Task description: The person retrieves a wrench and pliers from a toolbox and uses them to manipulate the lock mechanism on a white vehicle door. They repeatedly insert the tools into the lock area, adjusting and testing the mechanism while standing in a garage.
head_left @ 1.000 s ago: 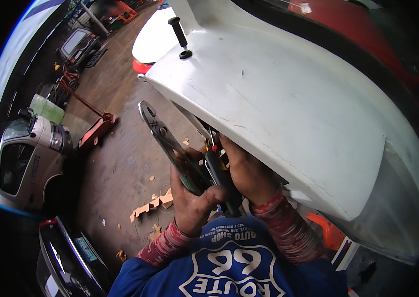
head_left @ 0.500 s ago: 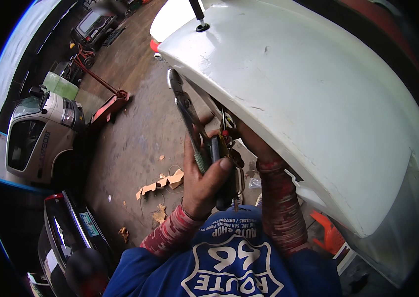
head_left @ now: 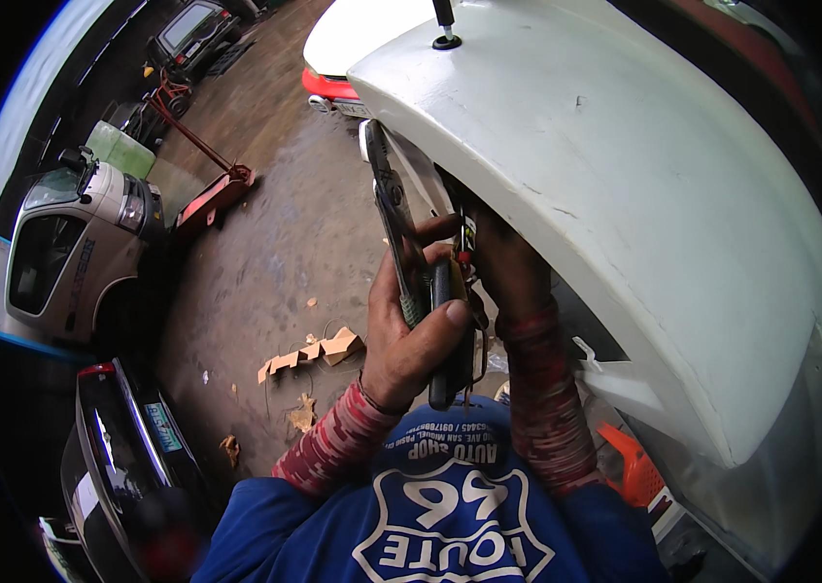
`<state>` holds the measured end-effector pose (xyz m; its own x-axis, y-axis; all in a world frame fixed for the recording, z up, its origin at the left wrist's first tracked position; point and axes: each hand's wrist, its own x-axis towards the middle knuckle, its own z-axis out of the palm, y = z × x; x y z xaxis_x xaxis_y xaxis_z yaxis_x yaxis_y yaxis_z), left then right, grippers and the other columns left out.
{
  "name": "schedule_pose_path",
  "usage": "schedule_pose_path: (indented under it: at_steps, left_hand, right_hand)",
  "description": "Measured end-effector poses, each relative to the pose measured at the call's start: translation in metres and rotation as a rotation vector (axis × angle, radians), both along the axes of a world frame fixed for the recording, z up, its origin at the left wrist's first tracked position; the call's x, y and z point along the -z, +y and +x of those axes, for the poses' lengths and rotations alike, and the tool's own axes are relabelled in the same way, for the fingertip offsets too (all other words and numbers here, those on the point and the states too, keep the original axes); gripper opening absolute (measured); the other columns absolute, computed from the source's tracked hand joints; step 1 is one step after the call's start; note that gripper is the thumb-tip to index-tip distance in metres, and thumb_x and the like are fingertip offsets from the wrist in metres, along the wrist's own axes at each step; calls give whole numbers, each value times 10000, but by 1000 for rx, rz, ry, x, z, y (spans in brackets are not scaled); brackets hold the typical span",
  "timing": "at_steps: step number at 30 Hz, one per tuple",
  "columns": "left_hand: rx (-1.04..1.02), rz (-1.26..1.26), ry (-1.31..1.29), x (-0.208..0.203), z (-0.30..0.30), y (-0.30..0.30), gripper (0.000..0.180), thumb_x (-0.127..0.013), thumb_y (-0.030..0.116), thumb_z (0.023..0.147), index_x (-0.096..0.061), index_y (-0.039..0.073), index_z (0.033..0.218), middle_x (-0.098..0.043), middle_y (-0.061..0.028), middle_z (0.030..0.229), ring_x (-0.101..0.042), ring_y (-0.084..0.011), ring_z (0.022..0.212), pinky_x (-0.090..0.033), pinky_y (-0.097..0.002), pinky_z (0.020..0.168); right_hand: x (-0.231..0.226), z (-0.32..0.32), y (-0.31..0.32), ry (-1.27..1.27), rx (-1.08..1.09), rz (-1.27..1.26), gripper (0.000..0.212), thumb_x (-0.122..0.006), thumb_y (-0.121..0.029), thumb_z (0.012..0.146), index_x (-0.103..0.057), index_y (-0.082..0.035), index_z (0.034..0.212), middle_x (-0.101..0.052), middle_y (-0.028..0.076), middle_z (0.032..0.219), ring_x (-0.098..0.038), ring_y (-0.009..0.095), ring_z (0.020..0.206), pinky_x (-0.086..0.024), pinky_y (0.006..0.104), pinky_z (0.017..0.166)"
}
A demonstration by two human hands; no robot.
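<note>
My left hand (head_left: 413, 330) is closed around a long pair of metal pliers (head_left: 392, 209) and a dark-handled tool (head_left: 442, 335), held upright beside the edge of a white car body panel (head_left: 625, 175). My right hand (head_left: 498, 262) reaches under the lip of that panel, its fingers hidden in the dark gap. I cannot tell what the right hand touches there. Both forearms wear red patterned sleeves.
A grey van (head_left: 61, 248) stands at the left, a red floor jack (head_left: 207, 199) lies on the concrete floor, and cardboard scraps (head_left: 319, 352) lie near my left arm. A dark car part (head_left: 124, 462) sits lower left. An orange object (head_left: 630, 466) shows under the panel.
The view has moved closer to the white panel. My left hand has raised the pliers more upright, and my right hand has gone deeper under the panel's edge.
</note>
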<state>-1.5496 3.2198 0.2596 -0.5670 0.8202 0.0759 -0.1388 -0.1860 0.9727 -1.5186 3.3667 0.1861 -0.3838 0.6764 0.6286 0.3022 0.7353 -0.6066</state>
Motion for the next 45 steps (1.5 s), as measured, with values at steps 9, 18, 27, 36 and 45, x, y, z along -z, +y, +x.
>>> schedule_pose_path:
  at_steps: [9,18,27,36,45]
  left_hand:
    - [82,-3,77,6,-18,4,878,-769,376,769,-415,-14,1472,-611,-58,1139,-583,-120,1004,-475,-290,919]
    - [160,65,120,40,-22,21,887,-753,308,798,-384,0,1543,-581,-99,1298,-608,-141,1021,-484,-313,954]
    - [194,81,184,34,-33,27,810,-695,219,769,-453,-14,1507,-621,-85,1239,-607,-153,1025,-492,-323,958]
    - [113,136,241,48,-10,18,805,-715,318,766,-489,-44,1450,-607,-168,1313,-607,-223,1139,-467,-348,993]
    - [75,221,454,74,5,-18,671,-710,343,890,-523,-19,1422,-589,-135,1064,-607,-240,940,-483,-336,843]
  right_hand:
    - [-15,5,-2,286,-276,-564,292,-592,-269,1022,-714,-27,1130,-745,134,924,-708,260,783,-538,391,718]
    - [-14,4,6,342,-245,-779,228,-575,-161,956,-712,0,1042,-736,145,959,-712,275,882,-542,405,804]
    - [-24,2,-2,494,-161,-762,259,-595,-153,933,-696,39,1073,-717,117,945,-680,204,841,-522,362,755]
    - [-35,43,-7,745,-507,-964,227,-585,-218,994,-620,-22,888,-590,2,834,-548,91,755,-432,289,663]
    - [-24,86,-77,559,-439,-1058,203,-630,-174,997,-677,-12,1111,-691,22,983,-595,81,893,-456,259,844]
